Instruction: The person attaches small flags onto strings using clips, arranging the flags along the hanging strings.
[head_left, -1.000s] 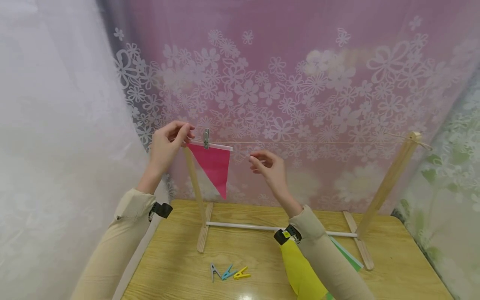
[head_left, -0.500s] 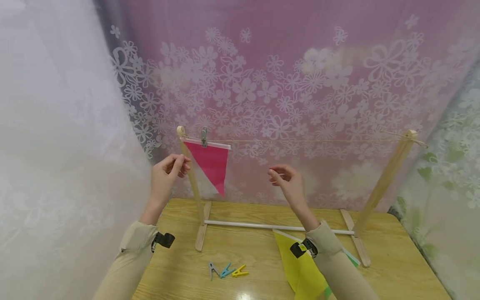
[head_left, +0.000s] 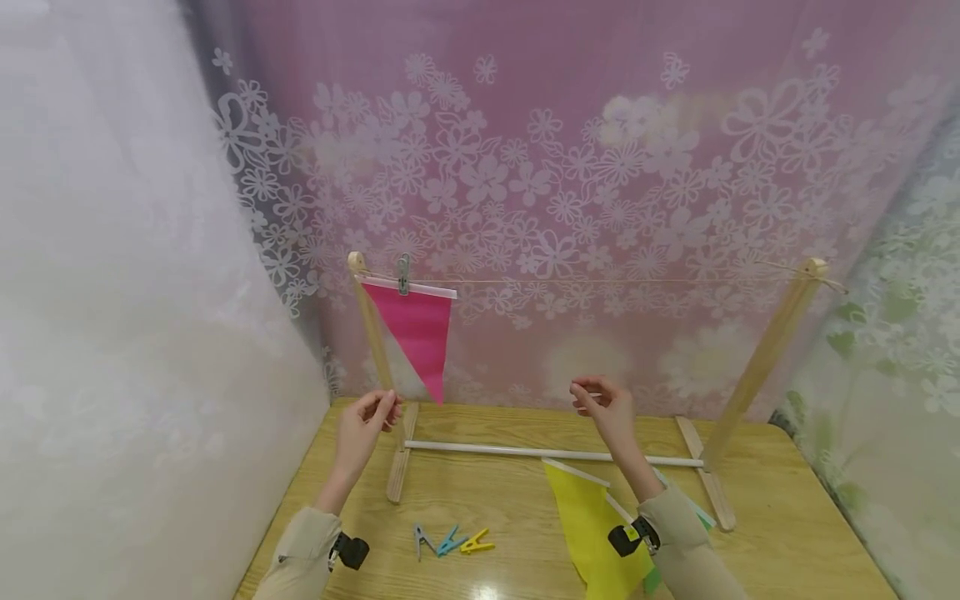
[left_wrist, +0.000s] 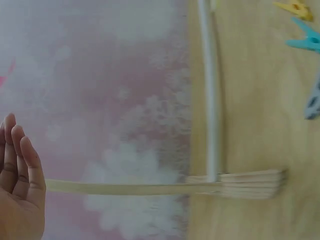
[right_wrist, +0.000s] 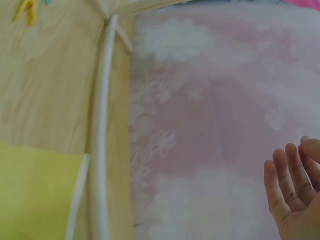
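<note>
A flowered curtain (head_left: 562,42) is hanging behind the desk (head_left: 787,533), and on the desk a wooden stand (head_left: 765,364) is holding a thin string (head_left: 585,281) between its posts, with a white rod (head_left: 517,451) joining them low down. The pink flag (head_left: 420,329) is hanging from the string near the left post, its white top edge tilting slightly. A yellow flag (head_left: 581,517) and a green flag (head_left: 651,581) are lying overlapped on the desk, partly under the right forearm. The left hand (head_left: 363,425) is hovering by the left post, below the pink flag, its fingers loosely bent and holding nothing. The right hand (head_left: 609,412) is hovering above the rod in the same relaxed way, also without anything in it. A gray clothespin (head_left: 403,277) is gripping the pink flag onto the string.

The flags are looking light, soft and floppy; the white edge is probably the best place to hold them. The clothespins are seeming stiff, springy and best pinched at their handle ends.

Counting: one stand, two posts, one hanging flag, at least two lying flags (the overlap is hiding the exact number), two hands, four clothespins: the hanging one, plus gray (head_left: 420,540), blue (head_left: 450,540) and yellow (head_left: 476,543) ones on the desk.
</note>
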